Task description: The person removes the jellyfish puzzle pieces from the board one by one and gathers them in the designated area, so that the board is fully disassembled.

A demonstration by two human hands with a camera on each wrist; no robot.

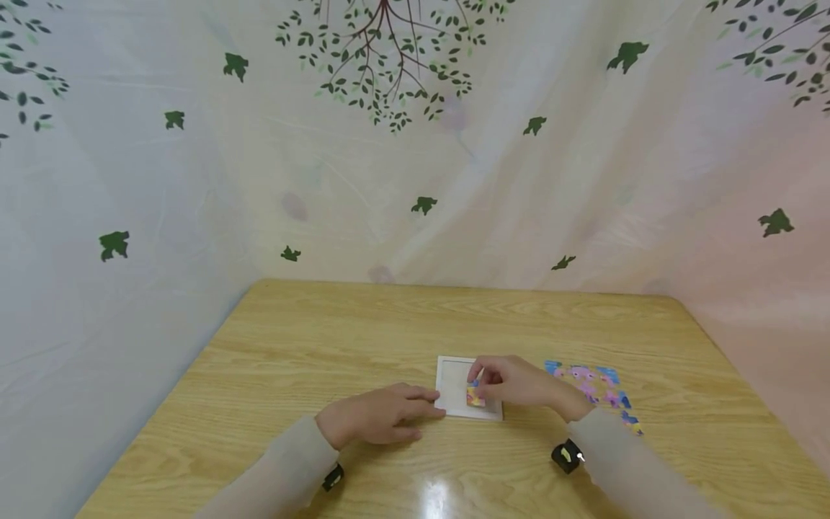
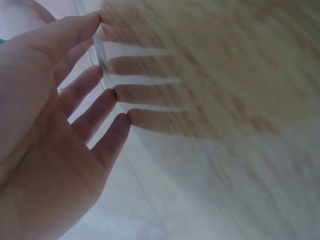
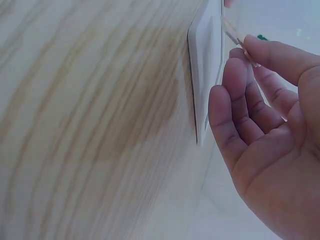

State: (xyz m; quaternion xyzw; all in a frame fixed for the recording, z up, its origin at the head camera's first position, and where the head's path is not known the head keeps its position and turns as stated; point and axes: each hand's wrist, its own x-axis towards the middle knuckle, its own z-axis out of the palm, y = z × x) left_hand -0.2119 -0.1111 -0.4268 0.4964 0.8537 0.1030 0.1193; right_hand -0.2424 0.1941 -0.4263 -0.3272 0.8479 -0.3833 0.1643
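Note:
A white rectangular puzzle tray (image 1: 452,389) with a raised rim lies flat on the table. My right hand (image 1: 515,382) is over its right half and pinches a small yellow, pink and blue puzzle piece (image 1: 475,395) between thumb and fingers. In the right wrist view that puzzle piece (image 3: 240,44) shows edge-on at the fingertips, close over the tray (image 3: 202,65). My left hand (image 1: 382,414) lies with extended fingers at the tray's left edge, its fingertips right at the rim. The left wrist view shows the left hand's fingers (image 2: 92,115) nearly straight, their tips on the tabletop.
Several colourful puzzle pieces (image 1: 586,382) lie together on the wooden table (image 1: 337,339) right of the tray, partly hidden by my right forearm. A pale curtain (image 1: 363,180) printed with leaves and branches surrounds the table's back and sides. Dark devices (image 1: 567,456) sit at both wrists.

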